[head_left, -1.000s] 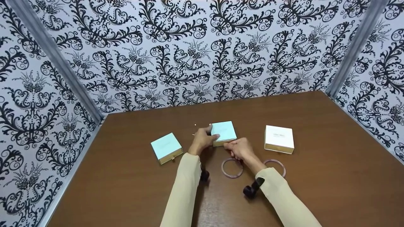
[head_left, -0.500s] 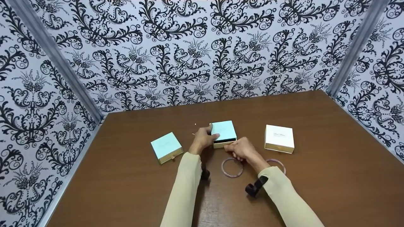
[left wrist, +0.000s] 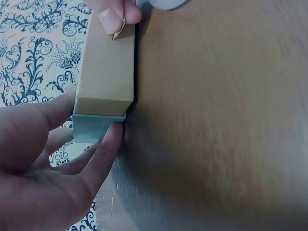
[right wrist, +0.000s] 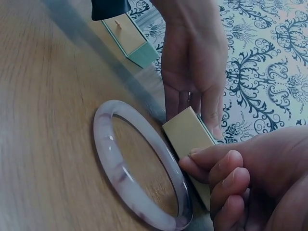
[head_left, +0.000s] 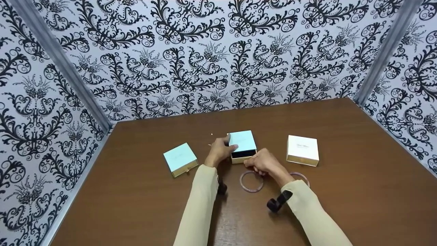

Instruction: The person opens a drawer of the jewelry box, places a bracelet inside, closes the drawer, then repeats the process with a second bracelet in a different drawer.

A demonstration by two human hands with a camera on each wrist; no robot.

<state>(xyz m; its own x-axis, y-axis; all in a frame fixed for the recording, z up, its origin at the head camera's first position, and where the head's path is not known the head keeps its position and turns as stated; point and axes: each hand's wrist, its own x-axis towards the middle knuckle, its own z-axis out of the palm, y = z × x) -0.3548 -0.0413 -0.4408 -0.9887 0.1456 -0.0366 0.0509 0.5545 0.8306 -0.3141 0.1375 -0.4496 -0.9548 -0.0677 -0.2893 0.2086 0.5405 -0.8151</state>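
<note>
In the head view a mint-green jewelry box [head_left: 243,140] sits mid-table with its drawer [head_left: 238,160] partly out, showing a dark inside. My left hand [head_left: 218,152] grips the sleeve of this box, thumb on top. At the drawer's front, my right hand [head_left: 263,161] pinches the small gold pull tab [left wrist: 119,31] between thumb and finger. A pale, purple-marbled bangle [right wrist: 108,149] lies flat just below my right hand. Partly behind my right forearm is a second bangle [head_left: 302,175].
Another mint-green box [head_left: 179,158] stands to the left, its drawer in. A white box [head_left: 302,147] stands to the right. Tiny bright specks [head_left: 211,134] lie beyond my left hand. Patterned walls [head_left: 218,68] border the brown table [head_left: 143,205].
The middle box's drawer, flush one second ago, has slid out toward me, and a dark gap has widened. My right hand has moved slightly nearer; my left hand has stayed put.
</note>
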